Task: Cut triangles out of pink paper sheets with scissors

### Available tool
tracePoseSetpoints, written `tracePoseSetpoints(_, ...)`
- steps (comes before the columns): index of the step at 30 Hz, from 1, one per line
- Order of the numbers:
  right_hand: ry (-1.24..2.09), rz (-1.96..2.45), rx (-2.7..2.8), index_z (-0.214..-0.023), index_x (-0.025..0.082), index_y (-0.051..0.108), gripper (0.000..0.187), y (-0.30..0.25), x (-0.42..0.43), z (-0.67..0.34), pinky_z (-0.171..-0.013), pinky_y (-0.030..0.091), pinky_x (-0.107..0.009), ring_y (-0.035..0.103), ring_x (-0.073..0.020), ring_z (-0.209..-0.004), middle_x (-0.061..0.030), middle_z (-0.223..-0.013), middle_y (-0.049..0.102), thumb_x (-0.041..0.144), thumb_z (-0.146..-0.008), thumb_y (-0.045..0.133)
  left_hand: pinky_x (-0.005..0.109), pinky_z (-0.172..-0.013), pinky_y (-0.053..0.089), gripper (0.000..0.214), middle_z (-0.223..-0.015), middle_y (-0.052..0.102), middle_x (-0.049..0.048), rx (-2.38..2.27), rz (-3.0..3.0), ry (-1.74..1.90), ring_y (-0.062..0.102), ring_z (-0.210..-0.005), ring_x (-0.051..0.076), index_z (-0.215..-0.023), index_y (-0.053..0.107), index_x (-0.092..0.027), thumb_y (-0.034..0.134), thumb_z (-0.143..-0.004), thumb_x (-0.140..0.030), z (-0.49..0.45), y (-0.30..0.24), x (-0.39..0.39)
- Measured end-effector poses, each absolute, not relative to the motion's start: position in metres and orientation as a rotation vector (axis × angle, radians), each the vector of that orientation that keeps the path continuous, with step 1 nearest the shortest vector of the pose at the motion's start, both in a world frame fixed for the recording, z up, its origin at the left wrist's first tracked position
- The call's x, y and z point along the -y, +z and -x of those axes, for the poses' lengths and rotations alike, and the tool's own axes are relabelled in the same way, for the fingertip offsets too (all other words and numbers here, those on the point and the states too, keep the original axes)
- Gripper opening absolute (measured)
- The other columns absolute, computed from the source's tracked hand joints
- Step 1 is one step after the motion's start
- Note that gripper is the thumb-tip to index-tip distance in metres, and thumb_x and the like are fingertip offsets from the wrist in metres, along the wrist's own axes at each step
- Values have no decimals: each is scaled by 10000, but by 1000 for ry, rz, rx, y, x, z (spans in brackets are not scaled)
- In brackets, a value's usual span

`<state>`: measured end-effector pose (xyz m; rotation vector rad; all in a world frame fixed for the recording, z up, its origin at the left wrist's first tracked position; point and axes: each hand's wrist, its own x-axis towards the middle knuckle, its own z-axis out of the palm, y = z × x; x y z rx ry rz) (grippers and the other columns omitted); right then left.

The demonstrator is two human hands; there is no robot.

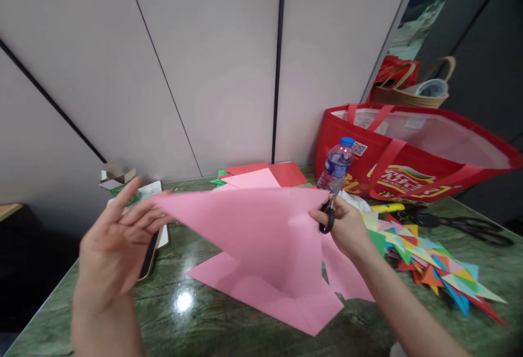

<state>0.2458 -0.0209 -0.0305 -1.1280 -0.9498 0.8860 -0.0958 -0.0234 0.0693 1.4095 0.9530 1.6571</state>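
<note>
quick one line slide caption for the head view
Left hand pinches a corner of the pink paper while the right hand holds scissors at its other edge above a green table

Green table point(212, 327) bears pink paper point(245, 287), coloured triangles point(433, 270), red bag point(412, 174).

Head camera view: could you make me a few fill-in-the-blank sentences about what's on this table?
The left hand holds a corner of a large sheet of paper coloured ____.
The right hand grips a pair of black-handled ____.
The water bottle behind that hand has a ____ cap.
The pile of coloured triangles lies on the table to the ____ of the sheet.
Missing words: pink; scissors; blue; right.
</note>
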Motion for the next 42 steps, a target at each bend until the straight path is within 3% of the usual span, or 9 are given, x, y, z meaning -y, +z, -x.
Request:
tracePoseSetpoints(2,891,1065,852,-683,199,519,368,-21,16,-240,-465,344,-193,414,-65,-517,77,-625,467,309,-515,827,454,-837,518,787,-1164,648,83,-832,-1344,1530,592,-1043,311,-1250,533,-266,564,-620,-738,84,65,17)
tracePoseSetpoints(5,935,1018,735,-712,211,524,409,-15,11,-231,-456,355,-190,424,-65,-517,77,-648,459,290,-465,841,422,-792,522,909,-1299,531,162,-947,-1376,1342,576,-1062,320,-1437,219,-247,481,-709,-722,51,48,8)
tracePoseSetpoints(11,998,1002,655,-725,220,521,412,-27,12,-225,-437,390,-205,454,-71,-469,86,-604,487,287,-470,837,300,-712,496,866,-1385,435,105,-995,-1535,1257,582,-980,211,-1379,-291,-344,424,-890,-370,3,15,11)
tracePoseSetpoints(13,994,1010,637,-728,218,522,421,-33,11,-226,-438,404,-205,463,-70,-463,88,-594,490,293,-463,840,259,-651,484,808,-1262,538,95,-1060,-1560,1169,584,-866,176,-1448,-118,-317,449,-875,-375,2,8,12)
tracePoseSetpoints(16,985,1009,611,-726,214,524,431,-40,9,-229,-438,411,-193,472,-63,-464,89,-599,500,288,-451,848,222,-541,426,561,-930,639,59,-1057,-1523,967,495,-619,109,-1359,438,-213,523,-832,-385,3,-2,9)
tracePoseSetpoints(19,986,1004,592,-745,213,533,429,-43,9,-232,-430,411,-179,476,-57,-459,88,-597,515,283,-464,849,199,-451,327,435,-681,581,2,-1070,-1507,932,342,-488,69,-1209,607,-170,550,-811,-334,2,-8,6)
tracePoseSetpoints(26,910,1110,629,-839,220,557,377,-33,26,-215,-662,536,-299,630,-155,-694,17,-735,642,364,-587,799,218,-446,359,592,-517,459,-62,-1241,-1360,1331,359,-453,87,-1317,497,-182,623,-756,-321,4,-5,3)
tracePoseSetpoints(31,1078,1085,770,-720,210,541,291,-22,57,-170,-567,500,-279,570,-134,-579,42,-634,576,348,-619,776,211,-365,183,694,-413,159,-133,-1400,-1421,1465,153,-373,71,-1397,374,-234,640,-760,-300,7,1,5)
tracePoseSetpoints(42,1274,848,453,-876,252,438,472,-44,71,-127,-834,513,-394,654,-176,-835,21,-848,693,213,-594,815,266,-477,485,807,-484,556,-66,-1554,-1552,1501,551,-449,161,-1460,199,-166,613,-788,-335,-35,-2,39)
